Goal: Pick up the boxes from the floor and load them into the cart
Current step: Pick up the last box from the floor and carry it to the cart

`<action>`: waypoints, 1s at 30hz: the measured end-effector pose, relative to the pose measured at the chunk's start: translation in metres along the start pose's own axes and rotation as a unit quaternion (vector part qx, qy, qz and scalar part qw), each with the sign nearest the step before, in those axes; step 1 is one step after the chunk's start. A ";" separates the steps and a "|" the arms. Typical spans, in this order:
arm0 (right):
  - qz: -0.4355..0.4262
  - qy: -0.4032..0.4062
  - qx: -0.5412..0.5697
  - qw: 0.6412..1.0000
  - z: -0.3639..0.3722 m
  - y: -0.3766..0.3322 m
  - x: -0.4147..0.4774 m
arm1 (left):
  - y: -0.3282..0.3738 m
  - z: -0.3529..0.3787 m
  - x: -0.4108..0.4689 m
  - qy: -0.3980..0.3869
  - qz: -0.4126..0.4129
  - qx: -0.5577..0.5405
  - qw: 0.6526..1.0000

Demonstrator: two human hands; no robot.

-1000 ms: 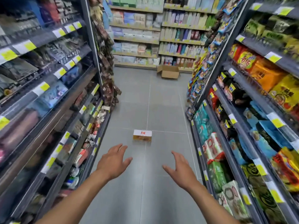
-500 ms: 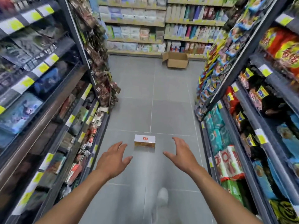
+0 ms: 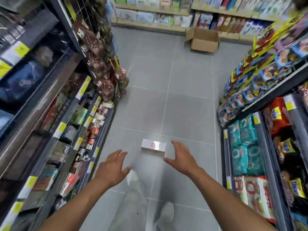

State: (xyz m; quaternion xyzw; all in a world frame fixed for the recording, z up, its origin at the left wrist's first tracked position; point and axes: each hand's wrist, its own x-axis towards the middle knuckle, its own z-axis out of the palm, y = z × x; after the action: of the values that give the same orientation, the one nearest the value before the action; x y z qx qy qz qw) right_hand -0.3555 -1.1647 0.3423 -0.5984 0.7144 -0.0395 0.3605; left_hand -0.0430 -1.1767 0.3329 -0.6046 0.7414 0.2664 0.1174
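- Lying flat on the grey floor [image 3: 183, 114] at lower centre of the frame, a small white-topped box [image 3: 153, 147] is seen, its long axis running across the aisle from left to right of the frame.
- The right grip [image 3: 181, 157] is held open with fingers spread and nothing in it. It is placed just beside the box's right end, thumb near the lower right corner (contact cannot be made out through the blur).
- The left grip [image 3: 111, 169] is likewise open and empty, set lower and to the left of the box, apart from it.
- The right grip is judged the nearer. A clasp on the two short ends seems called for, so the left would need to be brought up and in.
- No cart is seen.
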 end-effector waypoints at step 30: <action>0.093 -0.163 -0.173 0.967 0.350 0.228 0.463 | -0.066 0.373 0.531 -0.134 0.073 0.082 0.985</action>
State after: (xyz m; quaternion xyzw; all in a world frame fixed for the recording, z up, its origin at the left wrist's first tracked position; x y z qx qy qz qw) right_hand -0.3582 -1.3789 -0.2434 -0.5809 0.6946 0.2164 0.3650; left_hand -0.1636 -1.4278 -0.2574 -0.4963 0.7803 0.2910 0.2452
